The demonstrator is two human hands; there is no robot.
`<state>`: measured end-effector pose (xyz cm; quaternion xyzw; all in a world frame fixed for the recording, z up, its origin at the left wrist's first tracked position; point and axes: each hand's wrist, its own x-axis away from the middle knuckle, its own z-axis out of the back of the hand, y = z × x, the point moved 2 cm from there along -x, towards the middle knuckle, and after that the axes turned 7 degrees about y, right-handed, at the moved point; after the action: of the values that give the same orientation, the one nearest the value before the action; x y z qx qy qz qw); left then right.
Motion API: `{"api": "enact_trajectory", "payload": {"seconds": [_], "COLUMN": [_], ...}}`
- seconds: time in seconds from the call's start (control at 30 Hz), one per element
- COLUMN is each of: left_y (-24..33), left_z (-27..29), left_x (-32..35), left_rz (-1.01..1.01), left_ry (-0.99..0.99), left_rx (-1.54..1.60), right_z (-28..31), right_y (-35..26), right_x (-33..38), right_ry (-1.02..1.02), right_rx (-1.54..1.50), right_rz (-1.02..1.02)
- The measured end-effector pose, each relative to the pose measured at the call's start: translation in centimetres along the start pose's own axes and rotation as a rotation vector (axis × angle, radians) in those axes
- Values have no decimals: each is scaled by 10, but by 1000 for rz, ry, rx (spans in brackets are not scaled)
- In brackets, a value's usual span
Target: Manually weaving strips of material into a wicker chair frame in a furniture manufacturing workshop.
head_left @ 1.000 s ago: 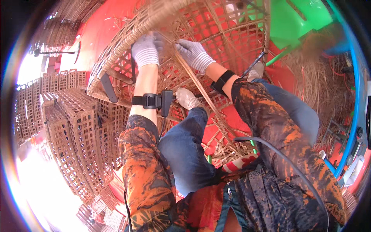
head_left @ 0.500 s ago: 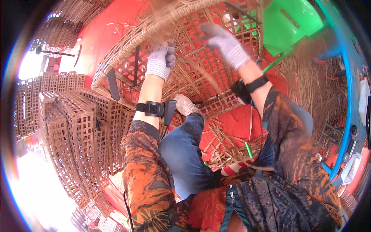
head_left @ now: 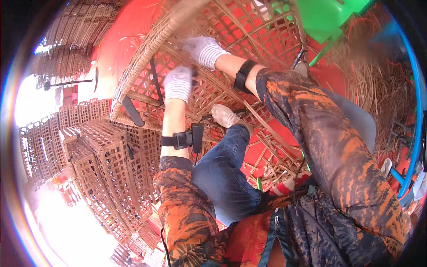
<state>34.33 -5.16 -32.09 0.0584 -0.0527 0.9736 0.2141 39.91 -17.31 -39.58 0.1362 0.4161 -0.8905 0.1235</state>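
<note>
A large open-weave basket (head_left: pixel 249 49) of brown cane, with a thick wrapped rim (head_left: pixel 151 49), lies tilted before me. Grey-white knit gloves cover both of my hands. My left hand (head_left: pixel 179 83) is over the basket's near left part, just inside the rim; motion smears its fingers. Slightly farther and to the right, my right hand (head_left: pixel 202 50) reaches in close to the rim, its fingertips blurred against the weave. Whether either hand grips a strand cannot be made out. A long flat cane strip (head_left: pixel 267 119) slants down to the right from the basket. Dark bars (head_left: pixel 132 111) brace its frame.
Finished-looking woven baskets (head_left: pixel 100 164) stand stacked at the left. Cut cane pieces (head_left: pixel 278 164) litter the red floor covering (head_left: pixel 120 35) by my shoe (head_left: pixel 223 115). A green plastic stool (head_left: pixel 327 18) is at the far right, beside heaped cane strips (head_left: pixel 369 89) and a blue tube (head_left: pixel 416 98).
My right hand has swung left across the basket, close to my left hand. My left hand has dropped a little nearer. The baskets and floor appear shifted rightward in view.
</note>
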Motion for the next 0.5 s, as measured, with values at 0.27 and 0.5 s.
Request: {"api": "enact_trajectory", "payload": {"seconds": [0.27,0.5], "left_y": [-23,-34], "left_z": [-9,-18], "left_x": [13,5], "left_rz": [611,629], "left_ry": [434,452], "left_rx": [1206,1396], "right_z": [-19,-1], "right_y": [-18,-11], "right_x": [3,5], "right_ry": [-67,-32], "right_rx": [-56,-253], "right_rz": [-146,-147]}}
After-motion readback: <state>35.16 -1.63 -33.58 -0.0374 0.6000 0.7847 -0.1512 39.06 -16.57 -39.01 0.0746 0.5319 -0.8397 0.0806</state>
